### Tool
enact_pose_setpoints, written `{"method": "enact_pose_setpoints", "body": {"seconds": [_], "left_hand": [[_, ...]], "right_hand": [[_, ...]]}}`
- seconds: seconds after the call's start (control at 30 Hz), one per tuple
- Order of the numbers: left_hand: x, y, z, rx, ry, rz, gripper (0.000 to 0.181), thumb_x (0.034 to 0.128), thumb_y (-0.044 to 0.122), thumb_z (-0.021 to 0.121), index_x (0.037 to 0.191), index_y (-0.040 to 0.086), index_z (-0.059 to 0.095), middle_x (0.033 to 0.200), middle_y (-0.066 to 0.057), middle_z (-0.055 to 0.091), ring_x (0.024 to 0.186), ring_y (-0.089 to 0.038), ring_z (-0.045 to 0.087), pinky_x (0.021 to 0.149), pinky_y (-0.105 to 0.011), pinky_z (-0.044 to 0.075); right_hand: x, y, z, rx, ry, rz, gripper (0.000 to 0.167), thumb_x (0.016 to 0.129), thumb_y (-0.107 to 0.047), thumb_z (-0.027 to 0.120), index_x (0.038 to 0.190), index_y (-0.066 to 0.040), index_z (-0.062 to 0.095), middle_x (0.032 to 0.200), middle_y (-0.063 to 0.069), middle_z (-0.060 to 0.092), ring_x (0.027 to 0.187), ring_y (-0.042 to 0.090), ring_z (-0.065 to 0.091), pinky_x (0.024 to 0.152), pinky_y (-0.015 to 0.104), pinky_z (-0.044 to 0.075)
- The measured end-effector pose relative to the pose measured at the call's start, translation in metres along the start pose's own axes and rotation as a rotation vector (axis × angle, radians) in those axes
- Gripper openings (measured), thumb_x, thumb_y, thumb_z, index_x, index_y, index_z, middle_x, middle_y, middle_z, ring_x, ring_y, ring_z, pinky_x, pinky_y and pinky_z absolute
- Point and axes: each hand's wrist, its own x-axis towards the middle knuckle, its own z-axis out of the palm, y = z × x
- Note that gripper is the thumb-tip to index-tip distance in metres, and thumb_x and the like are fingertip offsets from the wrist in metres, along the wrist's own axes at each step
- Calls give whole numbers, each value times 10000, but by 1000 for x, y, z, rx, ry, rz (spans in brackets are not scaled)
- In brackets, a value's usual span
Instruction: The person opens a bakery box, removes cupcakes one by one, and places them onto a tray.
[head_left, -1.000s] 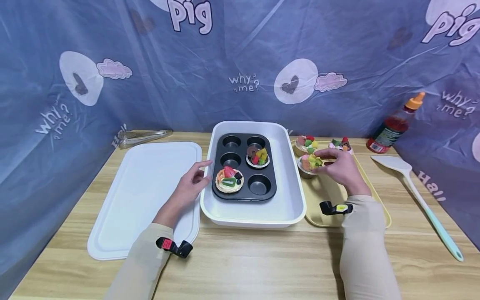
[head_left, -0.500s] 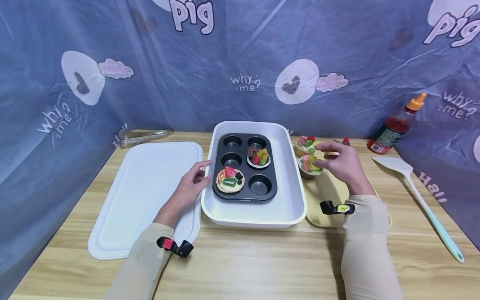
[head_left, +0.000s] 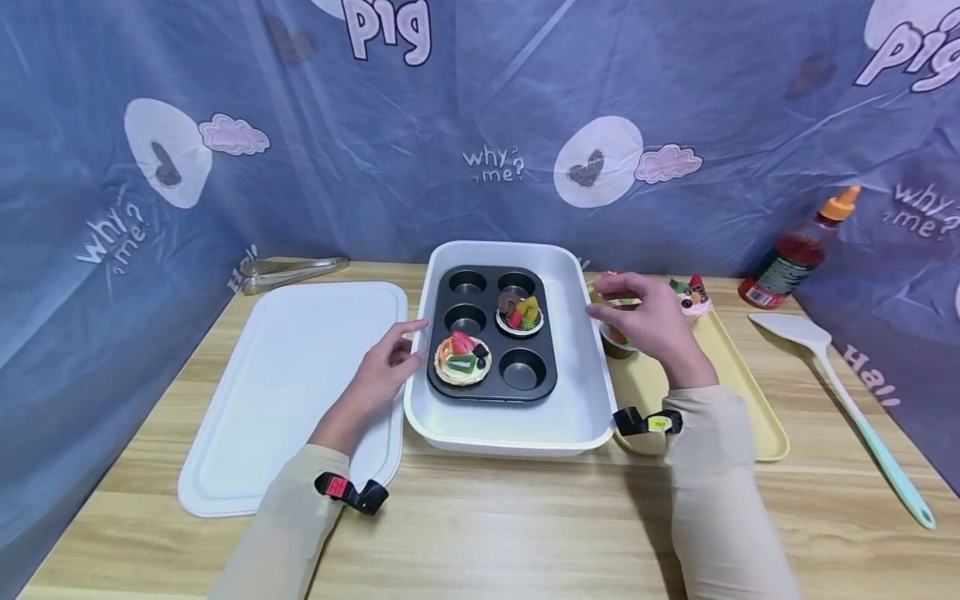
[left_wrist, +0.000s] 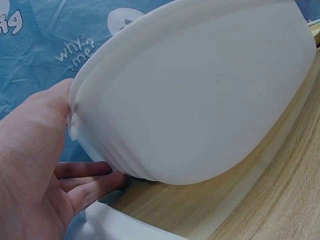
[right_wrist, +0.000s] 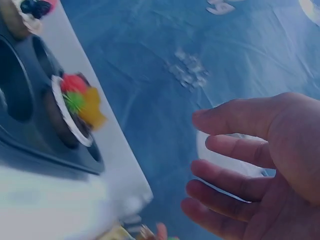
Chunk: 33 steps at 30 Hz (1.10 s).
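Blue printed cloth (head_left: 352, 167) rises along the back edge of the pale wooden worktop (head_left: 487, 533) in the head view. A deep white pan (head_left: 513, 429) sits toward the back edge, around its middle, holding a black muffin tin (head_left: 491, 298). In the tin, a strawberry-topped tart (head_left: 462, 358) lies over the front-left cup and a chocolate-and-yellow-topped tart (head_left: 520, 314) sits in the middle cup of the right column. The left hand (head_left: 378, 367) grips the pan's left rim. The right hand (head_left: 645, 329), thumb apart from the fingers, hovers by the pan's right rim and partly covers a cupcake (head_left: 617, 345) on a yellow tray (head_left: 723, 358); another cupcake, with pink cream (head_left: 692, 300), is at the tray's back-right corner. A flat white tray (head_left: 307, 375) lies toward the worktop's left edge, with metal tongs (head_left: 292, 273) behind it near the back edge. A sauce bottle (head_left: 787, 262) stands at the back-right corner, and a spatula (head_left: 797, 327) lies along the right edge.

The left wrist view shows the thumb at the pan's rim and the fingers lower down against its outer wall, just above a strip of the flat white tray.

In the right wrist view, slightly blurred, the fingers are spread beneath the thumb, well apart from the chocolate-and-yellow-topped tart in the tin.
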Motion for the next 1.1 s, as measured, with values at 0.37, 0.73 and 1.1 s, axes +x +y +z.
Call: {"method": "enact_pose_setpoints", "body": {"seconds": [0.37, 0.73, 1.1], "left_hand": [[-2, 0, -1, -4, 8, 12, 485, 996, 200, 573, 1473, 249, 499, 1166, -174, 598, 1000, -238, 590, 898, -329, 460], [3, 1, 6, -8, 4, -6, 495, 985, 213, 575, 1467, 299, 497, 1183, -156, 596, 1026, -252, 584, 903, -341, 460], [0, 2, 1, -10, 5, -10, 494, 988, 210, 576, 1470, 287, 497, 1181, -162, 595, 1032, -260, 585, 911, -349, 462]], "right_hand": [[5, -18, 25, -23, -112, 19, 423, 888, -210, 774, 1256, -31, 666, 1271, 171, 620, 1178, 367, 626, 975, 502, 525], [19, -22, 41, -66, -161, 21, 427, 907, -198, 748, 1282, -21, 643, 1286, 208, 650, 1193, 359, 616, 971, 499, 526], [34, -28, 74, -210, -182, 38, 588, 883, -282, 769, 1386, -52, 568, 1419, 221, 532, 1279, 397, 530, 973, 512, 509]]}}
